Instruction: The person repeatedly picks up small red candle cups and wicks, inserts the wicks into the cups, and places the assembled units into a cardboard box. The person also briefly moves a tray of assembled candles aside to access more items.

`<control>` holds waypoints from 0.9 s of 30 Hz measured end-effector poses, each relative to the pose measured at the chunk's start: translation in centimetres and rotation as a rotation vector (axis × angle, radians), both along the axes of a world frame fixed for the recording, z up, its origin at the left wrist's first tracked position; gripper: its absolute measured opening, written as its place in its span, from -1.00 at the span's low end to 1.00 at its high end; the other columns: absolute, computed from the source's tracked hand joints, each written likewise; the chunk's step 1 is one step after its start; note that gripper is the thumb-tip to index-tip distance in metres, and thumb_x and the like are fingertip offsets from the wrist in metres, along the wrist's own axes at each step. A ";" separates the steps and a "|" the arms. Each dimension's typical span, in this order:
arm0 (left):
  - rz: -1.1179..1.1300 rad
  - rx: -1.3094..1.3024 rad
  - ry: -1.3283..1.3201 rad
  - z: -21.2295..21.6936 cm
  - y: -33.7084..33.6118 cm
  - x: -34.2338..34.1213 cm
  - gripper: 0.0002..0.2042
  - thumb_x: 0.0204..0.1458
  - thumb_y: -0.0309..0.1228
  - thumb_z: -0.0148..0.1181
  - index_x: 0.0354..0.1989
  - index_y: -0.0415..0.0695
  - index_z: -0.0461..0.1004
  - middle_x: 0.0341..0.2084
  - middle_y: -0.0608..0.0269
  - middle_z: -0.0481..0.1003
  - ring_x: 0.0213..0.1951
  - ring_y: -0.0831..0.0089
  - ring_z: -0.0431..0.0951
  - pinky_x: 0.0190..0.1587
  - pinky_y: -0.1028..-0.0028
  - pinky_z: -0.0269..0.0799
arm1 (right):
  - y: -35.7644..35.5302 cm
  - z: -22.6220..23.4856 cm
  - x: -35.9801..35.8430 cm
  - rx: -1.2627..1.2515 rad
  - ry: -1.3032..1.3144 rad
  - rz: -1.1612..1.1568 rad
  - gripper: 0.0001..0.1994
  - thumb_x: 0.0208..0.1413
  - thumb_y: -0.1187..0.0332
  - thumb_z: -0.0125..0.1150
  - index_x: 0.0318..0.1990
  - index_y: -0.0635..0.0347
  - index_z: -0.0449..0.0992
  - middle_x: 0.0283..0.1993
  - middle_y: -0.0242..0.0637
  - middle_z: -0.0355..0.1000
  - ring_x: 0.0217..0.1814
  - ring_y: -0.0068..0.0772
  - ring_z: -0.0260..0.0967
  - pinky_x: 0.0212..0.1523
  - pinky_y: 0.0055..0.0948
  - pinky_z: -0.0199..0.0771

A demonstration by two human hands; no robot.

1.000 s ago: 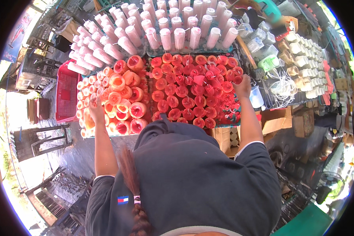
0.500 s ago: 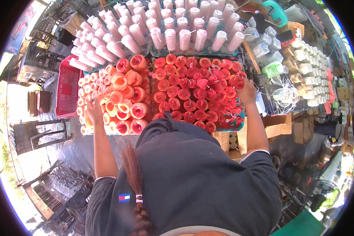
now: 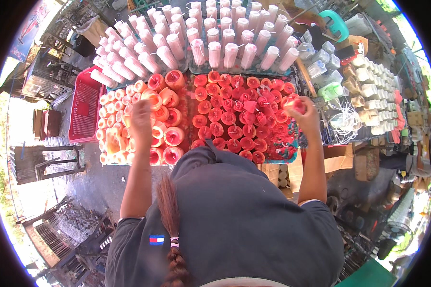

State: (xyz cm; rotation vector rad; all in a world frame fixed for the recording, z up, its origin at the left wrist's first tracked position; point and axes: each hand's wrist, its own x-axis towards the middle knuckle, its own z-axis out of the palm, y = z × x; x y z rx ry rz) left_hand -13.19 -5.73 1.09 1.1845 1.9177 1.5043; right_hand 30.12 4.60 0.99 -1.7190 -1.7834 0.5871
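Red candles [image 3: 234, 119] in short round cups fill a teal tray [image 3: 292, 155] in front of me. Orange and pink ones [image 3: 170, 136] crowd the tray to its left. My right hand [image 3: 305, 115] is raised over the red tray's right edge, closed on a red candle [image 3: 293, 102] with a white wick. My left hand [image 3: 141, 118] hovers over the orange candles; it is motion-blurred, so its fingers and any hold are unclear. My dark shirt and braid hide the table's near edge.
Tall pale pink candles [image 3: 215, 45] stand in rows at the back. A red plastic crate [image 3: 84, 110] sits at the left. On the right are a bundle of white wicks [image 3: 342, 119], clear cups [image 3: 321, 67], small white pots [image 3: 376, 95] and a cardboard box [image 3: 337, 162].
My left hand has swung from the table's left edge up and inward over the orange candles. My right hand stayed at the red tray's right edge, lifting slightly with a red candle.
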 end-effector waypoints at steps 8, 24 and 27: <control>-0.585 -0.425 -0.855 -0.5 4.1 13.2 -0.56 0.02 -0.29 0.24 -0.01 -0.29 0.30 -0.18 0.07 0.46 -0.19 0.48 0.49 -0.16 0.54 0.45 | -4.8 1.7 -12.8 0.006 0.223 0.383 -0.41 -0.24 0.34 0.40 0.05 0.22 0.35 0.07 -0.17 0.29 0.12 -0.37 0.25 0.03 -0.43 0.35; -0.555 -0.120 -0.927 -0.2 1.2 11.8 -0.68 0.04 -0.45 0.21 -0.04 -0.33 0.44 -0.24 0.21 0.54 -0.26 0.61 0.51 -0.17 0.64 0.41 | -10.5 -0.4 -19.9 -0.326 1.185 -0.060 -0.49 0.29 0.10 -0.17 0.29 0.18 0.10 0.25 -0.37 0.16 0.14 -0.59 0.19 -0.04 -0.66 0.24; -0.575 -0.080 -0.873 0.6 1.1 11.6 -0.73 0.06 -0.43 0.19 -0.09 -0.32 0.48 -0.29 0.23 0.55 -0.29 0.65 0.50 -0.25 0.68 0.41 | -10.5 0.2 -20.4 -0.194 1.087 -0.098 -0.58 0.29 0.10 -0.17 0.14 0.16 0.35 0.03 -0.48 0.37 -0.30 -0.83 0.23 -0.37 -0.76 0.20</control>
